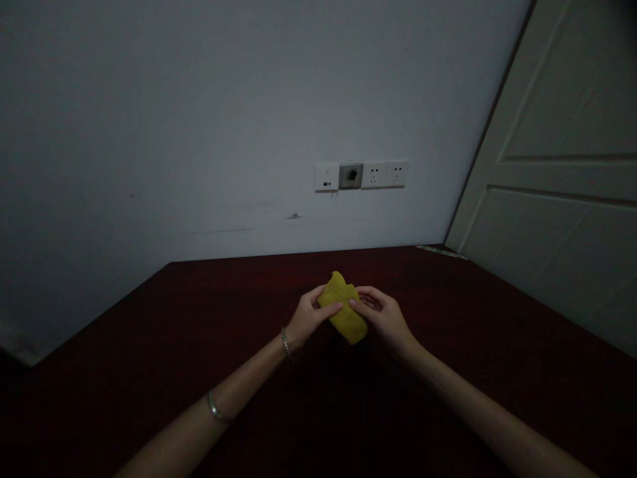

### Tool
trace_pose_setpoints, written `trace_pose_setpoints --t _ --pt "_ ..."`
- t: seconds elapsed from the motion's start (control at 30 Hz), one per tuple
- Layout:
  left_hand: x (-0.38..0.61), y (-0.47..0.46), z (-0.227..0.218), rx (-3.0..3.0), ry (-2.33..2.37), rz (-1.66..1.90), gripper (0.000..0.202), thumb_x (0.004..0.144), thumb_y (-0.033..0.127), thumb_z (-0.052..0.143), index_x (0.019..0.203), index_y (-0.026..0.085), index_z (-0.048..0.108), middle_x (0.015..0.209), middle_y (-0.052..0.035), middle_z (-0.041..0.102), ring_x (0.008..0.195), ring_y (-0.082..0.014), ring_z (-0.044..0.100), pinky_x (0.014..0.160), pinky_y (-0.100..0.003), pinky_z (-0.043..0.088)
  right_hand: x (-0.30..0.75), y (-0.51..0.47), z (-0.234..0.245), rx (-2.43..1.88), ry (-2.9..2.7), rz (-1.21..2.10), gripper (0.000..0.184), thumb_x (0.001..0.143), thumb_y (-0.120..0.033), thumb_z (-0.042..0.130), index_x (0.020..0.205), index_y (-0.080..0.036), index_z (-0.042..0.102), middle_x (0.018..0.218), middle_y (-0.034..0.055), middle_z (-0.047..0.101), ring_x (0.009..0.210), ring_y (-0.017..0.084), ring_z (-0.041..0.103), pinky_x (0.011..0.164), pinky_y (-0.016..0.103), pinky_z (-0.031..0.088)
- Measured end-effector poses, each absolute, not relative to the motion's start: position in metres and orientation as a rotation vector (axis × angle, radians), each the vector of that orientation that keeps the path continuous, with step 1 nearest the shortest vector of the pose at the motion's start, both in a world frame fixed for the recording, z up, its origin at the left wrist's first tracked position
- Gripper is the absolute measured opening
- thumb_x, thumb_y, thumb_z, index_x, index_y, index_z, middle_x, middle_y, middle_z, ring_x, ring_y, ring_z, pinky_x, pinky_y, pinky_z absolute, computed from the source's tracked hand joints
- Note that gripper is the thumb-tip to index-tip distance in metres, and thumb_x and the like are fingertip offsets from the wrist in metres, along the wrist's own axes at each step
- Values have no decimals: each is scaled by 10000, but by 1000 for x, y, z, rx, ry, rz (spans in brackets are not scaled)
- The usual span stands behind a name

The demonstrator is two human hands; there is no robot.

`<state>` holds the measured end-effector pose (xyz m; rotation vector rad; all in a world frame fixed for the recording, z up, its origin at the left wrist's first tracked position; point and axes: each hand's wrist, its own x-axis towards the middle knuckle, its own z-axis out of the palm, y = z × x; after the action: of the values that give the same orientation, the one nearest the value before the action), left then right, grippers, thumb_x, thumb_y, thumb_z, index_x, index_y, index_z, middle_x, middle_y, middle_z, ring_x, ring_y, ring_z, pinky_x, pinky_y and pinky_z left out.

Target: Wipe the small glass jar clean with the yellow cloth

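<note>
1. On the far left, a matte, pale grey-white painted wall (149, 119) is rising behind the work, with thin dark scuff marks (294, 216) running across its lower part.
2. Below it, a dark red-brown table (239, 285) with a smooth top is stretching across your view; its near part is sinking into shadow.
3. Your left forearm (249, 385) is wearing a plain, rounded silver-coloured bangle (213, 406) and, nearer the wrist, a linked metallic bracelet (286, 343).
4. Your left hand (304, 320) is partly closed, pinching the left side of the yellow piece, thumb lying across its front and fingers curling behind.
5. Between your hands, a soft-looking, matte yellow flat piece (347, 317) is tilting, with a notched upper edge and a rounded lower corner; you cannot tell its material, or whether it is touching the table.
6. On the wall above, a white plate (326, 178), a grey plate with a dark knob (351, 176) and two white socket plates (385, 174) are forming one row.
7. Your right hand (387, 320) is partly closed, holding the piece's right side, thumb tip pressing the front, fingers bending behind.
8. At the far right, a pale panelled door (557, 179) with straight recessed grooves is standing beside the table.
</note>
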<state>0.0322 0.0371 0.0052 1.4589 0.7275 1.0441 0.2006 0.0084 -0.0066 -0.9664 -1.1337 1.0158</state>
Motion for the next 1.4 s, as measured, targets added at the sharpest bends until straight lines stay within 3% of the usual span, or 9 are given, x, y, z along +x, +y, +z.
trace_pose_setpoints --t 0.3,0.5,0.67,0.8,0.9,1.07,1.23,1.4 --pt "34 31 14 1201 692 863 467 587 278 813 1001 116 667 990 -95 712 885 -206 667 838 -308 501 199 8 -13 -959 -1230 973 368 648 -449 755 889 -188 662 857 70 720 800 230 676 758 384 544" --pt "16 41 37 1151 798 1041 398 633 270 767 987 111 674 1031 -115 709 877 -194 676 806 -294 527 219 17 -18 -1011 -1321 787 388 753 -458 650 1045 -204 617 1055 94 674 999 233 617 890 404 479" --pt "-14 63 53 1358 889 1368 444 627 292 757 1021 118 648 1038 -101 706 880 -212 674 812 -350 538 230 25 -38 -1077 -1493 726 638 700 -415 707 1269 -232 484 1311 132 537 1150 259 532 889 426 470" --pt "-30 79 53 1707 1020 1359 393 640 301 723 979 115 657 983 -86 711 888 -224 660 832 -373 528 224 27 -53 -1142 -1637 748 887 631 -389 769 1394 -226 346 1384 167 468 1217 274 497 931 444 448" --pt "-31 88 47 2001 1061 1304 342 680 230 650 1005 125 655 1001 -81 697 932 -220 644 879 -381 504 219 28 -59 -1196 -1699 727 1017 583 -387 798 1436 -213 272 1388 185 450 1242 278 477 984 464 406" --pt "-13 101 27 2366 1012 973 442 706 111 541 1138 169 616 1144 -78 669 1057 -204 617 968 -382 460 217 32 -64 -1281 -1766 654 1116 556 -413 813 1465 -181 207 1336 194 491 1227 290 487 1028 498 353" --pt "11 113 12 2525 876 784 466 661 26 517 1064 208 662 1143 -52 677 1123 -202 587 1043 -376 396 216 34 -66 -1359 -1805 585 1114 552 -454 811 1455 -148 235 1268 203 534 1178 313 521 1000 512 375" --pt "22 118 12 2598 761 688 458 676 -4 467 1035 196 670 1104 -63 667 1059 -187 603 985 -334 433 216 35 -64 -1401 -1837 544 1013 594 -489 777 1416 -130 305 1246 189 534 1169 295 523 985 467 402"
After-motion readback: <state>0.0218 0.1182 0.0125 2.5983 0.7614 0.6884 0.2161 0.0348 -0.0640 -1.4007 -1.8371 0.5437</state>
